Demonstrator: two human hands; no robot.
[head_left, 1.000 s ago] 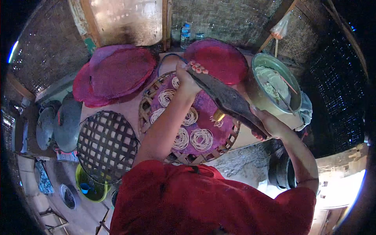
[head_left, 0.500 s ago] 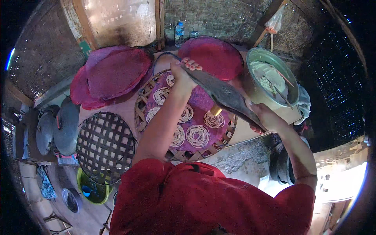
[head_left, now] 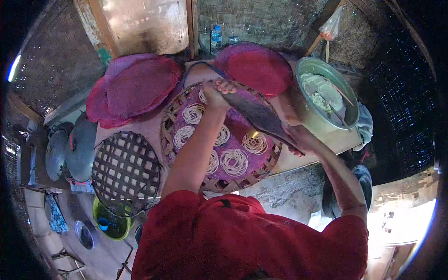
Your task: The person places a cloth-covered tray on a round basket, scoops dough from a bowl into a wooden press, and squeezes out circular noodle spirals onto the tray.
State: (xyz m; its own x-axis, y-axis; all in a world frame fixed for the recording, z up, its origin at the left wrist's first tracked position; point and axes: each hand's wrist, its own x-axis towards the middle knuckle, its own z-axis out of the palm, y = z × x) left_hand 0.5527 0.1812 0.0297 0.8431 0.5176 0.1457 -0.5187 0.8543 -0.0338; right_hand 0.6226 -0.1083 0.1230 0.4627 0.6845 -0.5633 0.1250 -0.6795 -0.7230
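Board [head_left: 257, 113] shifted L, hands [head_left: 215, 96] clenched — @ ends

Matt wood, woven strips, dull metal

The dark board [head_left: 262, 116] looks like worn, matt wood, with a glossy, brass-like tip [head_left: 255, 134] below it. The coiled strands [head_left: 234, 162] look smooth and matt. Rough, flat strips form the tray [head_left: 165, 128] and basket [head_left: 126, 169]. The pot [head_left: 318, 119] resembles dull metal; the bottle [head_left: 215, 41], shiny plastic; the shirt [head_left: 252, 242], matt cloth.
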